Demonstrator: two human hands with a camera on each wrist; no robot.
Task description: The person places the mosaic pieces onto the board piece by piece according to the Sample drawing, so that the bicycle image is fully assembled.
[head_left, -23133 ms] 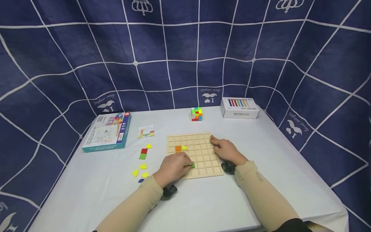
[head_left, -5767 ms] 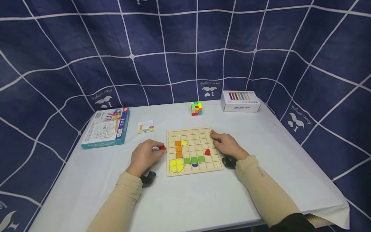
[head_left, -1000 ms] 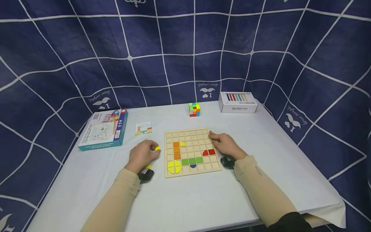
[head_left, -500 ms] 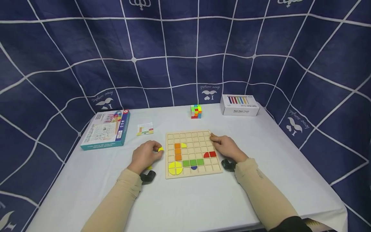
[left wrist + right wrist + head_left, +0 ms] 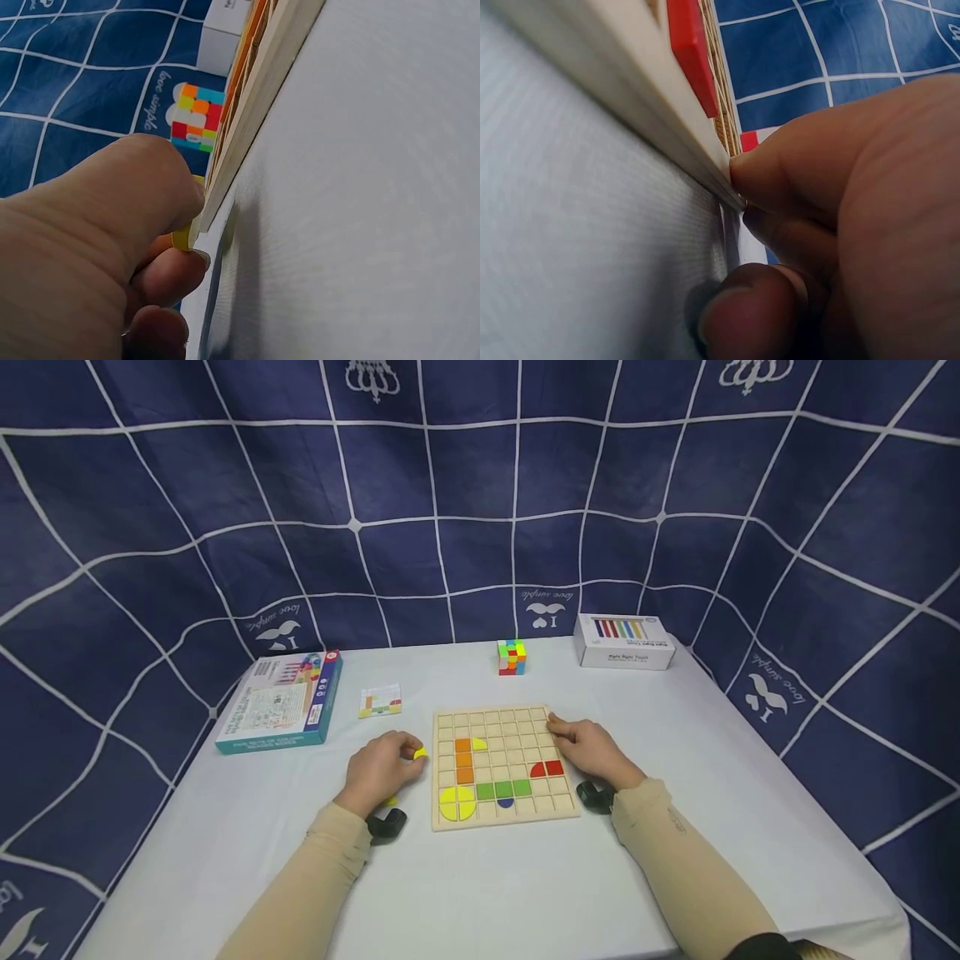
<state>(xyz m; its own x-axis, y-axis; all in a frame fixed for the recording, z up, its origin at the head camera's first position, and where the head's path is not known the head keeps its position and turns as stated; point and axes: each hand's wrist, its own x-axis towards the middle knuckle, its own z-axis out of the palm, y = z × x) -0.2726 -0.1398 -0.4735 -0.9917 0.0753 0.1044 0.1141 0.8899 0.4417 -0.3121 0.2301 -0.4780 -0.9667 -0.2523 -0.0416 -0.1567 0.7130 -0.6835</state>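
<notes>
My left hand (image 5: 377,770) pinches a small yellow rounded tile (image 5: 421,752) between thumb and fingers, just off the left edge of the wooden grid board (image 5: 517,742). In the left wrist view, the yellow tile (image 5: 182,238) shows edge-on beside the board's side. Another yellow piece (image 5: 391,800) lies on the cloth, partly behind that hand. My right hand (image 5: 596,750) grips the board's far right corner, thumb against its edge. On the board sit orange squares (image 5: 464,758), green squares (image 5: 503,789), a yellow circle of quarter tiles (image 5: 457,804), a blue half-round (image 5: 506,803) and red tiles (image 5: 553,767).
Behind the board stands a puzzle cube (image 5: 512,657), with a white box (image 5: 625,642) to its right. A pattern card (image 5: 380,701) and a teal-edged game box (image 5: 279,703) lie at the left. White cloth (image 5: 480,893) covers the table; a blue curtain hangs behind.
Earlier, green, yellow, blue and red tiles joined the orange ones on the board. The red square held 5.8 s ago now lies there; my left hand holds a yellow tile, nearly still this last second.
</notes>
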